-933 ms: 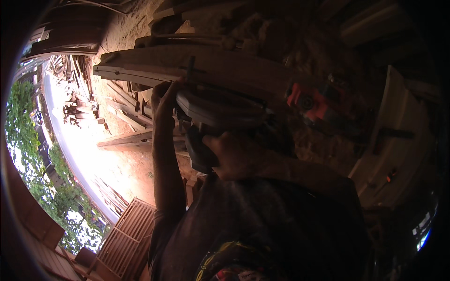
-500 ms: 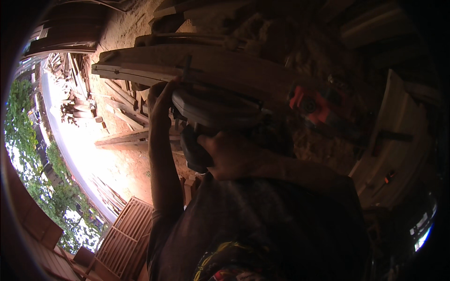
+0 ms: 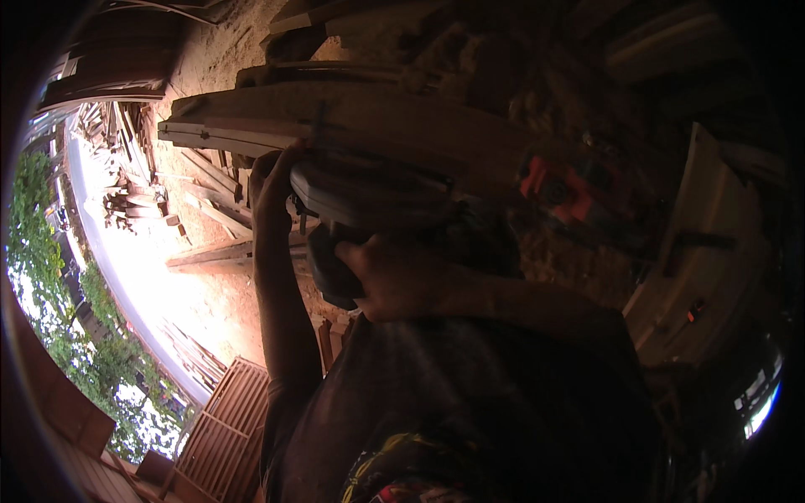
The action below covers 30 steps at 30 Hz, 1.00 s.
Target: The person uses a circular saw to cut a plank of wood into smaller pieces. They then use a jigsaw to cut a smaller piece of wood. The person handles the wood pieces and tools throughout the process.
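Observation:
A dark, handheld power saw [image 3: 373, 194], which looks like a circular saw, rests along a long wooden plank [image 3: 243, 107]. My right hand [image 3: 394, 272] is wrapped round its rear handle, the forearm coming in from the right. At the saw's front end my left hand [image 3: 275, 174] is closed against it, by the plank's near edge; its fingertips are partly hidden. A thin guide bar [image 3: 319, 117] sticks out across the plank ahead of the saw. Deep shadow hides the blade and the saw's right end.
Right of the saw lies a red and black power tool [image 3: 558, 189]. A pale board [image 3: 704, 243] with a dark bar on it stands farther right. Scrap wood [image 3: 214, 184] litters the sawdust-covered ground at left. A slatted wooden frame [image 3: 222, 419] leans at lower left.
The saw and both my hands have shifted slightly left along the plank. The whole view has also drifted a little left.

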Available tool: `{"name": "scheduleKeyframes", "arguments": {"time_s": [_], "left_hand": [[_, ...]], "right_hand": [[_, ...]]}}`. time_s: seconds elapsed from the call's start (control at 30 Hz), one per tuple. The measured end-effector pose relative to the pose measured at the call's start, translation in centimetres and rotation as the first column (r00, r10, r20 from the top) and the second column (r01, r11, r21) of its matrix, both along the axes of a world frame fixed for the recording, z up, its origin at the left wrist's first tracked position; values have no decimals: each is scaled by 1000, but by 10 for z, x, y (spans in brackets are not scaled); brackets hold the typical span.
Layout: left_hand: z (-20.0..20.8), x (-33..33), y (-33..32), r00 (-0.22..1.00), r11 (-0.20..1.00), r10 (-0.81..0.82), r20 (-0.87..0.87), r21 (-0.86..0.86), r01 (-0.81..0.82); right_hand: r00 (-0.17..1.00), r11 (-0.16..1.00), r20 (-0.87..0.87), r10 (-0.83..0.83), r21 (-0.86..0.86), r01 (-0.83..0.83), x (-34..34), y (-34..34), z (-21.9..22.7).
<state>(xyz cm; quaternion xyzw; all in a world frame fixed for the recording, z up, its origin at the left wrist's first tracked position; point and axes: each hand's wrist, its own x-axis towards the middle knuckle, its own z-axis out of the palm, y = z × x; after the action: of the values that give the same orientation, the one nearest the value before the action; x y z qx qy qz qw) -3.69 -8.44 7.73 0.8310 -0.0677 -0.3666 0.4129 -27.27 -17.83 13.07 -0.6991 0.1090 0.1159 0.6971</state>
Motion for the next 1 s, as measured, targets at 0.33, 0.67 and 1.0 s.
{"name": "scheduleKeyframes", "arguments": {"time_s": [0.33, 0.67, 1.0], "left_hand": [[-9, 34, 15, 1000, 999, -29, 4, -18, 29], [-5, 59, 17, 996, 998, -38, 82, 50, 34], [-13, 90, 24, 997, 1000, -22, 79, -3, 22]], "right_hand": [[995, 995, 92, -49, -83, 56, 28, 12, -7], [998, 995, 44, -45, -90, 49, 62, 17, -7], [999, 999, 30, -23, -26, 23, 94, 25, -15]]}}
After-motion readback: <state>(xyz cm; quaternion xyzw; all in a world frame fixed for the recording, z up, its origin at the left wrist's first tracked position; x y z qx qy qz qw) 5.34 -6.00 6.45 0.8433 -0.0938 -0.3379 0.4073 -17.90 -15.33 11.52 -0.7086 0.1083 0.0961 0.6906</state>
